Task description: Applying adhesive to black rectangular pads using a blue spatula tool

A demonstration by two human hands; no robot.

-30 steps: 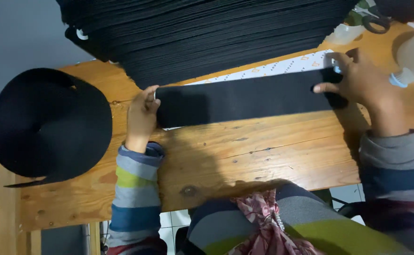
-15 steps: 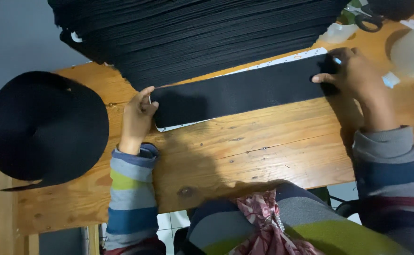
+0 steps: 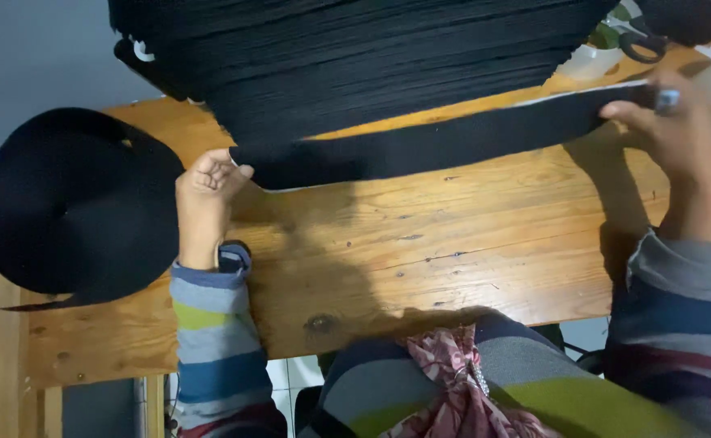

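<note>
Two hands hold one black strap stretched across a wooden table.

The left hand [image 3: 205, 195] is closed, thumb and curled fingers pinching the strap's [image 3: 436, 144] left end; the right hand [image 3: 680, 134] is closed over the right end, though its fingertips are partly hidden. The strap runs from 9 o'clock up toward 2 o'clock, just above the table [image 3: 420, 268]. At 12 o'clock lies one large stack of black straps [image 3: 355, 57], touching the held strap; at 9 o'clock sits one black webbing roll [image 3: 75, 203]; at 1 o'clock lies one pair of scissors [image 3: 639, 40].
</note>
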